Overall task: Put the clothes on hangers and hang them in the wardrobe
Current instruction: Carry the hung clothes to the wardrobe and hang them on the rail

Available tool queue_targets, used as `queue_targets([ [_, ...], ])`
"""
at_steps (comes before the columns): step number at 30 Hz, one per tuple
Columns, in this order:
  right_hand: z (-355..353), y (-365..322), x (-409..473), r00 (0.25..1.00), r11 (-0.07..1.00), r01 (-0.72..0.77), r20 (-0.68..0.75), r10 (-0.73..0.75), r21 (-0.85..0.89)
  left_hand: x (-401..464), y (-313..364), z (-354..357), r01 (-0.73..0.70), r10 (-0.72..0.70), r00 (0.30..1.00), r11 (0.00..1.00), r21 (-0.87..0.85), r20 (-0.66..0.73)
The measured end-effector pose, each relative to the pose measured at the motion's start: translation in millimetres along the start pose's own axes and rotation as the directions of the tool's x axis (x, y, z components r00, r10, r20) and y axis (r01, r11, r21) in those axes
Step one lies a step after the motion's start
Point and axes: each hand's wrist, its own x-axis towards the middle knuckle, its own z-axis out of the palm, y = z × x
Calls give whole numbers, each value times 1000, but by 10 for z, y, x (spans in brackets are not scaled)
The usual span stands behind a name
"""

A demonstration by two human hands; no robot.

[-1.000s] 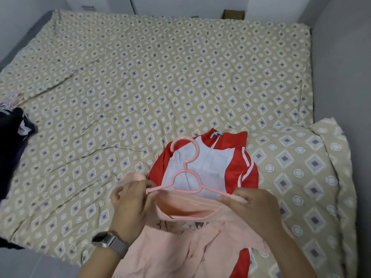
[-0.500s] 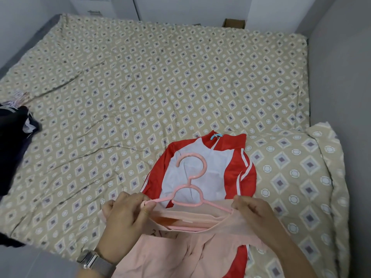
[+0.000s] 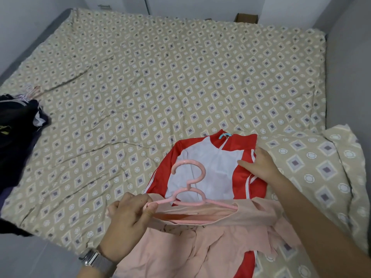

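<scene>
Looking down at a bed covered by a beige diamond-patterned sheet (image 3: 180,77), the view starts at the far left edge with a heap of dark clothes (image 3: 16,125) and a few pale hangers (image 3: 28,93) just behind it. Near the bottom centre, the left hand (image 3: 128,215), with a metal watch (image 3: 96,259) on its wrist, pinches the left tip of a pink plastic hanger (image 3: 188,189) together with the neck edge of a pale pink shirt (image 3: 190,241). The hanger lies flat, its long bar running left to right, its hook pointing away from the person; its right arm is already tucked inside the shirt's neck opening, while the left end is not yet covered. Under both lies a red and white zip jacket (image 3: 208,167), collar toward the far side. To the right, the right hand (image 3: 261,165) rests on the jacket's red shoulder, fingers loosely spread, gripping nothing, well apart from the hanger. The left hand is therefore the nearer one, and seating the shirt likely means drawing fabric leftward over that exposed tip.
</scene>
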Motion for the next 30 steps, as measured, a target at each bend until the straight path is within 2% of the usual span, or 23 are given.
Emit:
queue_targets([
  [3, 129, 139, 285, 998, 991, -34, 47, 40, -130, 31, -53, 16, 12, -12, 1000, 1000, 20, 12],
  [5, 179, 108, 377, 998, 990, -46, 26, 50, -131, 58, -95, 28, 31, -31, 999, 999, 15, 18],
  [9, 246, 27, 488, 994, 983, -96, 59, 88, 154, 105, -148, 76, 62, -62, 998, 998, 1, 28],
  [11, 283, 29, 545, 990, 964, -133, 70, 120, 230, 123, -155, 92, 73, -72, 997, 997, -14, 29],
  [13, 339, 34, 583, 983, 964, -172, 96, 155, 202, 134, -162, 102, 81, -80, 996, 997, -20, 28],
  [18, 523, 59, 584, 937, 980, -199, 295, 185, 17, 159, -199, 136, 90, -90, 996, 996, -15, 7],
  [20, 587, 90, 570, 927, 979, -200, 317, 198, -28, 165, -223, 149, 101, -101, 995, 995, 4, 15],
  [25, 704, 159, 441, 977, 987, -112, 167, 131, -117, 162, -266, 166, 125, -126, 991, 991, 45, 33],
  [30, 755, 148, 182, 991, 997, -74, 109, 74, -6, 116, -282, 162, 135, -136, 990, 991, 16, 41],
])
